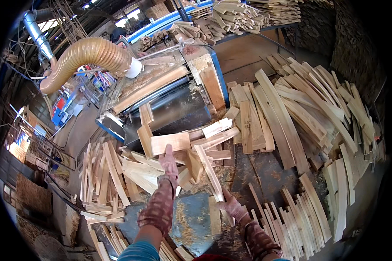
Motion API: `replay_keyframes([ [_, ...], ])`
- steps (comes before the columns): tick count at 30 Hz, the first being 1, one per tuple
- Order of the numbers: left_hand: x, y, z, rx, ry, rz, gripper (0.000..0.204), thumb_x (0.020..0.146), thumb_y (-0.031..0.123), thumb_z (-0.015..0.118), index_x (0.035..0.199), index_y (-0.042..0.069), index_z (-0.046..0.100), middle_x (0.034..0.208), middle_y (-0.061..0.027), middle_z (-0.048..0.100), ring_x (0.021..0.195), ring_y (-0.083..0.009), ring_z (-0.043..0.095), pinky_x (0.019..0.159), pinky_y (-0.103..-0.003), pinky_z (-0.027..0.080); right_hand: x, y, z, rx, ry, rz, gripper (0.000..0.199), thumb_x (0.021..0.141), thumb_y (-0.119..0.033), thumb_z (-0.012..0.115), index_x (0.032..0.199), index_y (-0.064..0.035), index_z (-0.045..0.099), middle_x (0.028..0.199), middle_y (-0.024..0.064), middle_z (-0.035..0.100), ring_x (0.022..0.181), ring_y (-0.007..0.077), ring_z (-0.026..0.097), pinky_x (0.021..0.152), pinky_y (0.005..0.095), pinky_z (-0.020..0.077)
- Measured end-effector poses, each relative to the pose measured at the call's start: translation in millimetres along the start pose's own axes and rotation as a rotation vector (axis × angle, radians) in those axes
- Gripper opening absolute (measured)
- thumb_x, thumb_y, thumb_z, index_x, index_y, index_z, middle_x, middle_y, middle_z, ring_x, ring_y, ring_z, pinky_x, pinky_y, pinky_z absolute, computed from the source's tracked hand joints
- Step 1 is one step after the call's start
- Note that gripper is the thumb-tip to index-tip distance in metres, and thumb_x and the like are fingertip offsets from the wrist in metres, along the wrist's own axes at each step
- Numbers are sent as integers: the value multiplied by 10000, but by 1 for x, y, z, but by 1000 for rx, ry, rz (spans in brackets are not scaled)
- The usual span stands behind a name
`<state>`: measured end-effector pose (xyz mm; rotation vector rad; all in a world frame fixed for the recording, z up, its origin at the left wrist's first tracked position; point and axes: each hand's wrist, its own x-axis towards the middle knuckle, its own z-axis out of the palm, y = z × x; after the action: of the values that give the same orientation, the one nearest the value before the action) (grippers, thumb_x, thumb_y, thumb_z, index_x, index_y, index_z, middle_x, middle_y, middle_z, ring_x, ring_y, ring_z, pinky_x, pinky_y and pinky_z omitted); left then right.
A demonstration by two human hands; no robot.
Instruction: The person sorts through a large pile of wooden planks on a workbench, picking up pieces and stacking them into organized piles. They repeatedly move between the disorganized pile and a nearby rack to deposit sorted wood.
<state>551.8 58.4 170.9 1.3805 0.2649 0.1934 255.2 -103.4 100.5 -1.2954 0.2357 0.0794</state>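
- Left hand point(168, 165): grip clamped on a block point(179, 140) at the centre of the frame, thumb on its face.
- Right hand point(233, 207): grip clamped on the lower end of a strip point(209, 172) (it leans up and leftward), just right of centre.
- Machine point(178, 108): upper centre, a ribbed hose point(93, 50) arching at upper left.
- Boards point(276, 117): heaped across the right.
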Motion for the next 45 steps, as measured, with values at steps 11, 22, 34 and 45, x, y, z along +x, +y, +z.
replay_keyframes([
  [11, -59, 14, -95, 101, 1, 174, 324, 934, 146, 712, 1218, -1, 660, 1062, -58, 704, 903, -157, 669, 774, -325, 560, 78, 10, 35, 391, -123, -65, 937, 795, -294, 826, 1563, -73, 338, 1244, 32, 578, 995, 133, 569, 890, 289, 501],
  [22, -112, -53, -138, 128, 13, -233, 273, 899, 139, 741, 1145, 32, 691, 981, -38, 710, 763, -157, 680, 614, -306, 588, 96, 45, 0, 19, -39, -128, 1022, 743, -287, 762, 1570, 30, 253, 1548, 187, 410, 1428, 248, 373, 1169, 331, 285],
  [34, -146, -74, -104, 139, -250, -315, 657, 969, 569, 584, 1214, -40, 608, 974, -139, 710, 754, -168, 642, 657, -270, 547, 74, -66, 64, -349, 2, -9, 1111, 701, -257, 867, 1558, -7, 206, 1305, 216, 560, 1234, 315, 561, 1056, 356, 495],
  [45, 49, 53, -114, 163, 77, 112, 720, 942, 325, 680, 1519, 48, 350, 1395, -110, 516, 1177, -248, 556, 948, -403, 505, 174, -94, 29, -1458, 108, -260, 998, 730, -457, 739, 1521, -27, 306, 1323, 226, 542, 1206, 396, 551, 996, 481, 478],
])
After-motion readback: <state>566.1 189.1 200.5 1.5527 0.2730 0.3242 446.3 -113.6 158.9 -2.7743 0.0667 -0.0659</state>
